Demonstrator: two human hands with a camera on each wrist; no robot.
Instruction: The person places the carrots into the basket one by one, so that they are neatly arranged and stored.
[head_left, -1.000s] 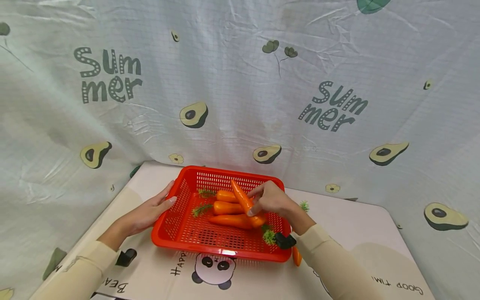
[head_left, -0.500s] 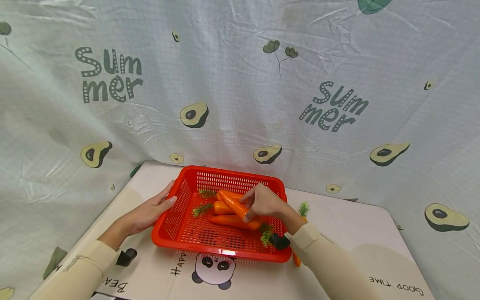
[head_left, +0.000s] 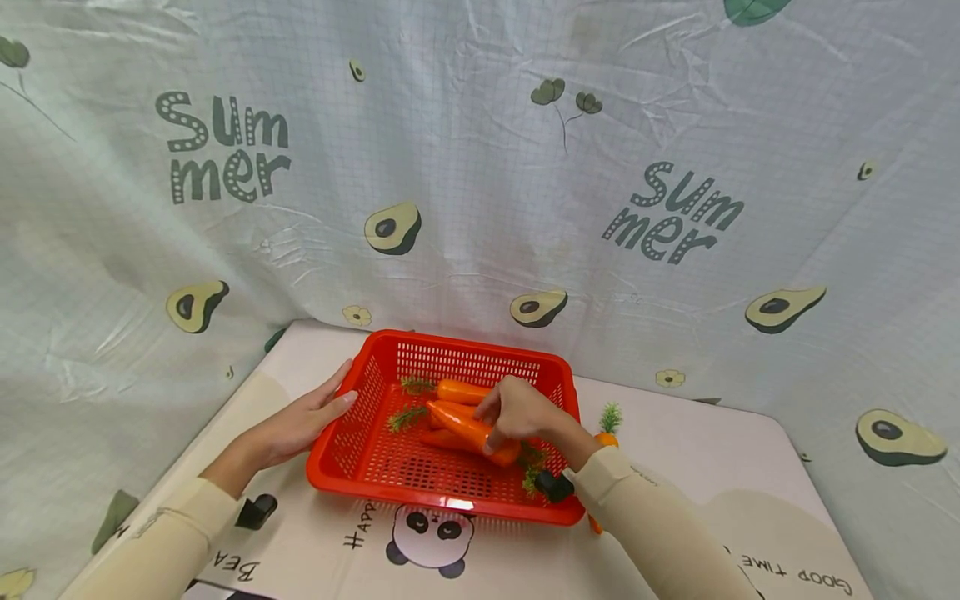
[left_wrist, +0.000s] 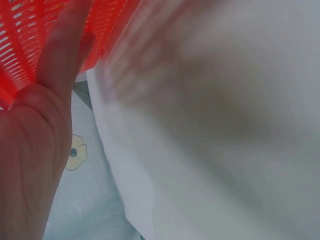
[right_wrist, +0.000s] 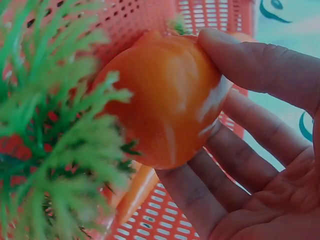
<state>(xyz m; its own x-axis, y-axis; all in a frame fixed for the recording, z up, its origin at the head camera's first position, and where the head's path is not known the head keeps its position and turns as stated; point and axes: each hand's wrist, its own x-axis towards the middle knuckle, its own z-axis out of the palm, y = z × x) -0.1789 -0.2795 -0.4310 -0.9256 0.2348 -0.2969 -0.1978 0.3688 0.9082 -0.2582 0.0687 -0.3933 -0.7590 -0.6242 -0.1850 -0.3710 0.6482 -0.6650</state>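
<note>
My right hand (head_left: 517, 412) grips an orange carrot (head_left: 459, 421) with leafy green tops, its tip pointing left, low inside the red plastic basket (head_left: 360, 498). In the right wrist view the thumb and fingers close around the thick end of this carrot (right_wrist: 165, 105), and its green fronds (right_wrist: 55, 130) spread in front. Under and behind it lie other carrots (head_left: 463, 392), partly hidden by the hand and the held one. My left hand (head_left: 300, 425) rests against the basket's left side with fingers extended; in the left wrist view they lie straight along the slotted wall (left_wrist: 25, 40).
Outside the basket's right side, another carrot (head_left: 606, 439) lies on the table, partly hidden by my right forearm. The white tabletop (head_left: 697, 442) carries printed words and a panda. A cloth with avocado prints (head_left: 450, 167) hangs behind and at both sides.
My right hand has lowered the carrot toward the front of the basket, laying it flatter over the others with its tip swung left. The left hand has stayed at the basket's side.
</note>
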